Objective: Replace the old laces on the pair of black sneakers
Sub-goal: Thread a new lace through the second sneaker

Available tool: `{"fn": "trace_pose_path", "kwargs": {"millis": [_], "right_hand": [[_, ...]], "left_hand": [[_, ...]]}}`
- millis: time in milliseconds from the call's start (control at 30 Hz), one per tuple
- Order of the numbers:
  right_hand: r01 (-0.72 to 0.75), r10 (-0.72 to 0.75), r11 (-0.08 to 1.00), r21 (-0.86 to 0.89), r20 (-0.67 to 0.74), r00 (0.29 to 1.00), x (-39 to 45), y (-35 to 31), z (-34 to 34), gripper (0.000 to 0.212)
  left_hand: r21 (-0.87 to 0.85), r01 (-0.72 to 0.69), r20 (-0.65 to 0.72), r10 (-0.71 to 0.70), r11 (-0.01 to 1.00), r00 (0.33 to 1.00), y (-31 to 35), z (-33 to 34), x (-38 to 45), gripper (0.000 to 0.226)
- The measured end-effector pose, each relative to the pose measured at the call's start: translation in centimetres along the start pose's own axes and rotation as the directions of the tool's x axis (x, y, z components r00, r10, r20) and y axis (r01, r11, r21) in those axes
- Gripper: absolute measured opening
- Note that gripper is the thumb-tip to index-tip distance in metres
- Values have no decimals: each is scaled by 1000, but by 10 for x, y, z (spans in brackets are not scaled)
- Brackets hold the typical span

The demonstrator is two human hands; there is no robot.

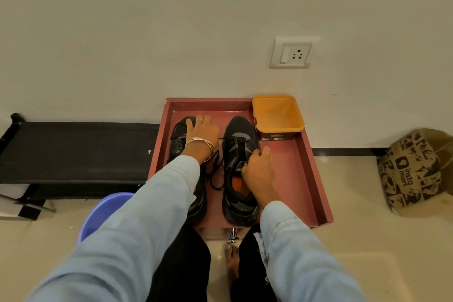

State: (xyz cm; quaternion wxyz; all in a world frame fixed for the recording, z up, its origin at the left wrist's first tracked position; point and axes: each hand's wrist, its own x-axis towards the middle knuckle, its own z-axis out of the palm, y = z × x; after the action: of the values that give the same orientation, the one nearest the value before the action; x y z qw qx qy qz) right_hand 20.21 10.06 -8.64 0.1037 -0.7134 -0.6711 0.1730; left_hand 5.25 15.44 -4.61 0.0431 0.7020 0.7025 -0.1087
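Two black sneakers stand side by side, toes toward the wall, in a reddish-brown tray (306, 174). My left hand (202, 131) rests on top of the left sneaker (177, 138) with its fingers spread over the toe area. My right hand (257, 169) grips the right side of the right sneaker (236, 135) at its lacing, fingers curled over the edge. Loose black laces (217, 174) lie tangled between the two shoes. An orange insole shows inside the right shoe.
An orange square tub (278, 115) sits on a dark box at the tray's far right corner. A black bench (73, 152) stands to the left, a blue basin (103, 213) below it. A printed paper bag (416, 171) lies at the right. A wall socket (293, 52) is above.
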Motion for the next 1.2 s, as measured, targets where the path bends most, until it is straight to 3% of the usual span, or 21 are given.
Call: {"fn": "trace_pose_path", "kwargs": {"millis": [100, 167, 200, 300, 400, 467, 533, 567, 633, 733, 867, 967, 1067, 1200], "right_hand": [[-4, 4, 1000, 3, 3, 1000, 0, 0, -1, 45], [-9, 9, 1000, -9, 19, 1000, -1, -1, -2, 47], [-17, 18, 1000, -19, 34, 999, -3, -3, -3, 48], [-73, 71, 997, 19, 120, 990, -1, -5, -11, 44], [-125, 80, 977, 173, 243, 967, 4, -10, -31, 35], [-129, -16, 858, 497, 277, 961, 4, -17, -47, 38], [-187, -150, 581, 792, 330, 932, -3, -28, -66, 47], [-203, -208, 471, 858, 331, 920, -6, -33, -75, 44], [-197, -269, 365, 910, 306, 913, -12, -42, -88, 29], [-191, -234, 336, 922, 279, 931, -18, -43, -100, 20], [-189, -126, 455, 870, 273, 954, -15, -15, -111, 19], [-237, 0, 493, 837, 273, 962, -7, 22, -122, 14], [-273, 148, 533, 801, 229, 962, 1, 57, -134, 14], [-274, 304, 638, 720, 91, 948, 10, 86, -146, 18]], "left_hand": [[-17, 44, 91, -42, 999, 995, -3, -8, -1, 28], [-189, 129, 182, -94, 973, 979, -6, -22, -5, 36], [-360, 175, 234, -93, 916, 968, -8, -31, -8, 41], [-830, 272, 292, -35, 486, 956, -10, -62, -19, 34], [-947, 238, 218, -113, 216, 969, -11, -90, -27, 24], [-980, 195, 189, -126, 42, 974, -6, -105, -32, 20], [-970, 212, 222, -76, -116, 972, 3, -117, -40, 18], [-957, 239, 249, -47, -164, 967, 8, -120, -43, 17], [-916, 302, 310, 12, -265, 951, 15, -123, -47, 12], [-847, 315, 335, 31, -429, 942, 16, -120, -45, 10], [-793, 213, 319, -92, -571, 943, 3, -107, -36, 10], [-775, 156, 316, -162, -613, 935, -10, -88, -31, 21], [-802, 134, 325, -236, -583, 916, -23, -65, -25, 26], [-838, 184, 358, -263, -514, 896, -31, -37, -17, 57]]}}
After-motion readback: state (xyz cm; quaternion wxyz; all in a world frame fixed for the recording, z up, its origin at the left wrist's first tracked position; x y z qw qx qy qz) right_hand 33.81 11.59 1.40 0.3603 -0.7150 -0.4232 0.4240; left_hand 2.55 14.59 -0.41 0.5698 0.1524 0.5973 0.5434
